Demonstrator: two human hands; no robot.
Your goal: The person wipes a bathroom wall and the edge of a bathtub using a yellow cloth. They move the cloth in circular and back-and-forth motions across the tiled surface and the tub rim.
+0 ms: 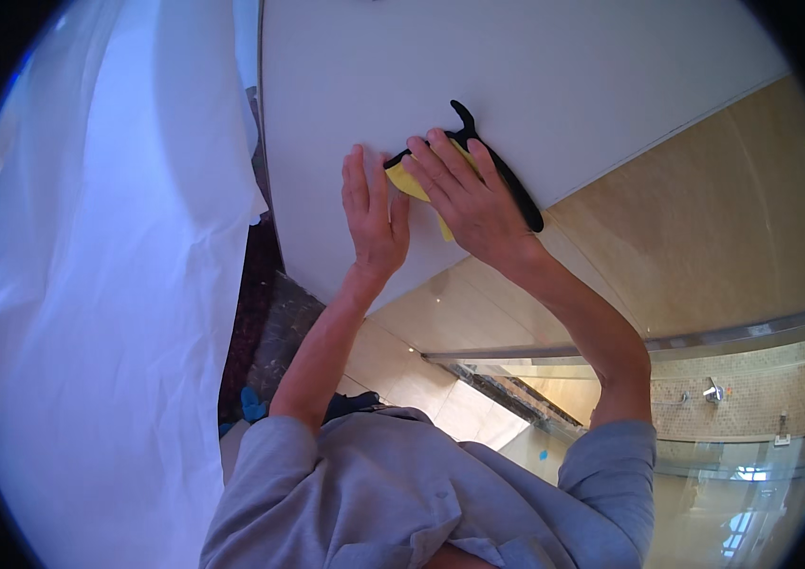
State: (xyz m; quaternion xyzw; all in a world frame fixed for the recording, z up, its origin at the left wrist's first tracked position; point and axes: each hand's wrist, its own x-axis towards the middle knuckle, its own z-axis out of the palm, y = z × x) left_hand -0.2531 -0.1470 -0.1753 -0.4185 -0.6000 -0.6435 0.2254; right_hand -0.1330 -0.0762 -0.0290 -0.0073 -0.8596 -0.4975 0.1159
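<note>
My right hand (477, 203) lies with its fingers spread over a yellow cloth with black edging (409, 181), pressing it against a smooth white panel (587, 92). A black strip of the cloth sticks out past the fingertips and along the right side of the hand. To the left, my left hand (376, 220) rests on or close to the same panel, palm towards it, its fingertips beside the cloth's left corner. Nothing shows in its grasp. The underside of the cloth is hidden.
White sheeting (160, 320) hangs along the left. Dark marbled stone (292, 320) shows beside it. Beige tiles (715, 192) border the panel on the right. Lower right are a metal rail (744, 338), glass, and a shower fitting (713, 391) on a mosaic wall.
</note>
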